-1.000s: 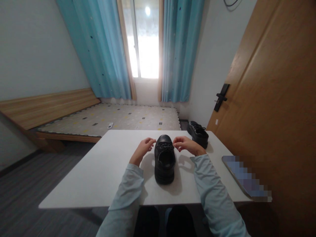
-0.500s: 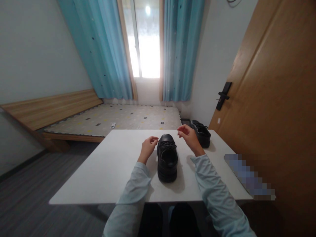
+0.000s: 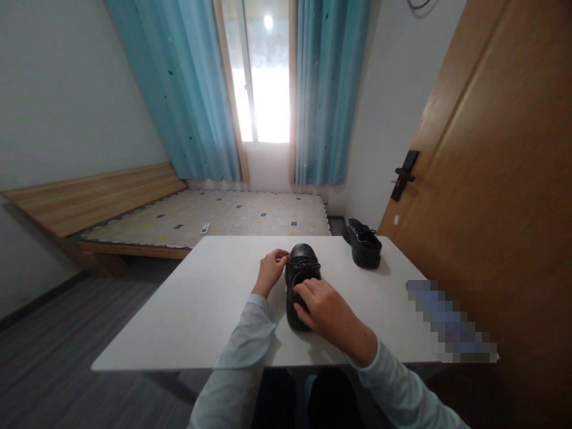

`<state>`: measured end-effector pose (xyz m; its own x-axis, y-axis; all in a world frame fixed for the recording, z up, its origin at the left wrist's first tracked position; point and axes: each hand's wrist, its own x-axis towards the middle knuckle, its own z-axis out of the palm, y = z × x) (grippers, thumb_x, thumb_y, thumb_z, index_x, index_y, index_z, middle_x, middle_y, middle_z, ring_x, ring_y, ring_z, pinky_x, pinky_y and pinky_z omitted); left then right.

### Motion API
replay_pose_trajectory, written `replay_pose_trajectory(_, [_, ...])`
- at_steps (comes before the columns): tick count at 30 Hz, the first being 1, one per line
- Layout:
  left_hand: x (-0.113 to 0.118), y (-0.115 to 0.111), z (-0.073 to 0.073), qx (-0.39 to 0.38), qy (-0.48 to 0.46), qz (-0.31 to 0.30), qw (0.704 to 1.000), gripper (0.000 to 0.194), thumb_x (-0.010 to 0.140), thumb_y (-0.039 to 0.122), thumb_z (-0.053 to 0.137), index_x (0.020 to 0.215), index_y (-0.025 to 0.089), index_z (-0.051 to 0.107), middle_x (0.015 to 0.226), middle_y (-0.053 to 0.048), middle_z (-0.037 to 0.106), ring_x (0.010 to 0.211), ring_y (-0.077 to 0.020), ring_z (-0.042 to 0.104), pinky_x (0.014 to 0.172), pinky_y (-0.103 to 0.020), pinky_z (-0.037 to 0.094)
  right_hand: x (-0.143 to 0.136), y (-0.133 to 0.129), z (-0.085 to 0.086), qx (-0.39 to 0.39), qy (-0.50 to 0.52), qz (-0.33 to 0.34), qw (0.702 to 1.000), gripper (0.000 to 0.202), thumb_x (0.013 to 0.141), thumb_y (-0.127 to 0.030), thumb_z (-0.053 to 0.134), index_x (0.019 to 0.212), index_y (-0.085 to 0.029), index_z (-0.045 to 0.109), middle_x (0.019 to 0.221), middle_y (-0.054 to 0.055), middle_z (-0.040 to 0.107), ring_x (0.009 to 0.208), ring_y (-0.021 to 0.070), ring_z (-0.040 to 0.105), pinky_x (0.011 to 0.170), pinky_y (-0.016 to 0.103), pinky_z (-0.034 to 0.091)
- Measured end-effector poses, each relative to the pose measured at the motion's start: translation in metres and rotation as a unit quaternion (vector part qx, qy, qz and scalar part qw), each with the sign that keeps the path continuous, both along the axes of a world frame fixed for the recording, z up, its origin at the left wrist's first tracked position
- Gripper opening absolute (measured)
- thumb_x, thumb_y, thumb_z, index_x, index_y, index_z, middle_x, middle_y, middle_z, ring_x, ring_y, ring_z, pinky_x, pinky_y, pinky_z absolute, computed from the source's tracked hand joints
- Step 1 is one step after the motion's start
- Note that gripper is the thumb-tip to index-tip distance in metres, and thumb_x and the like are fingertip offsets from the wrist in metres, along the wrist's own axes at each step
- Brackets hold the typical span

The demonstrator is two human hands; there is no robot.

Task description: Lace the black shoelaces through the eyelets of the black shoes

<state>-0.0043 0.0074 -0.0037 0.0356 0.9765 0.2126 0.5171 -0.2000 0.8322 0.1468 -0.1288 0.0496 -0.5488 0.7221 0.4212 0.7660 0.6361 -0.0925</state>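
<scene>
A black lace-up shoe [image 3: 302, 253] stands on the white table [image 3: 192, 322], its toe pointing away from me and its laces tied in a bow. At the shoe's left side, near the laces, is my left hand [image 3: 271, 268], fingers curled together; whatever they pinch is too small to make out. My right hand [image 3: 324, 313] is over the shoe's opening and heel, thumb and fingers apart, hiding part of the shoe. The matching black shoe [image 3: 364, 244] rests at the table's far right, untouched.
A blurred flat item [image 3: 447, 319] lies along the table's right edge, beside the wooden door [image 3: 500, 196]. Beyond the table is a low bed [image 3: 232, 214] with a small white remote [image 3: 205, 228] on it. Blue curtains [image 3: 330, 89] flank the window.
My right hand has moved from beyond the shoe's right side back toward me, over its opening. The far shoe now shows fully. My left hand has barely moved.
</scene>
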Motion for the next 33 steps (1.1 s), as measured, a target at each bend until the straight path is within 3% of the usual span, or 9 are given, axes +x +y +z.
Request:
replay_pose_trajectory(4, [0.001, -0.004, 0.003, 0.026, 0.037, 0.002, 0.999, 0.020, 0.080, 0.020, 0.050, 0.090, 0.017, 0.067, 0.090, -0.005, 0.072, 0.082, -0.0165, 0.068, 0.080, -0.028, 0.051, -0.010, -0.006, -0.029, 0.068, -0.030, -0.059, 0.995, 0.043, 0.079, -0.023, 0.064, 0.118, -0.012, 0.053, 0.089, 0.012, 0.064, 0.081, 0.0256, 0.057, 0.075, 0.040, 0.044])
replay_pose_trajectory(8, [0.002, -0.009, 0.004, 0.043, 0.081, 0.004, 0.996, 0.020, 0.081, 0.020, 0.049, 0.091, 0.017, 0.066, 0.089, -0.006, 0.072, 0.080, -0.0170, 0.067, 0.077, -0.027, 0.050, -0.011, -0.007, -0.038, 0.076, -0.020, -0.076, 0.994, 0.053, 0.074, -0.023, 0.071, 0.122, -0.014, 0.052, 0.088, 0.010, 0.065, 0.082, 0.0261, 0.057, 0.079, 0.041, 0.044])
replay_pose_trajectory(18, [0.002, -0.010, 0.001, 0.039, 0.109, 0.011, 0.993, 0.019, 0.082, 0.020, 0.050, 0.093, 0.018, 0.065, 0.092, -0.006, 0.071, 0.081, -0.0178, 0.066, 0.079, -0.028, 0.048, -0.001, 0.005, -0.025, 0.040, -0.027, -0.092, 0.995, 0.055, 0.075, -0.021, 0.071, 0.125, -0.014, 0.051, 0.086, 0.010, 0.069, 0.080, 0.0248, 0.062, 0.073, 0.037, 0.045])
replay_pose_trajectory(33, [0.002, -0.008, -0.004, 0.032, 0.160, -0.008, 0.986, 0.022, 0.082, 0.019, 0.048, 0.093, 0.020, 0.067, 0.095, -0.005, 0.071, 0.084, -0.0177, 0.065, 0.081, -0.028, 0.046, 0.074, 0.080, -0.013, 0.017, -0.071, -0.222, 0.972, 0.051, 0.076, -0.022, 0.070, 0.124, -0.017, 0.053, 0.091, 0.012, 0.066, 0.088, 0.0255, 0.061, 0.075, 0.032, 0.043])
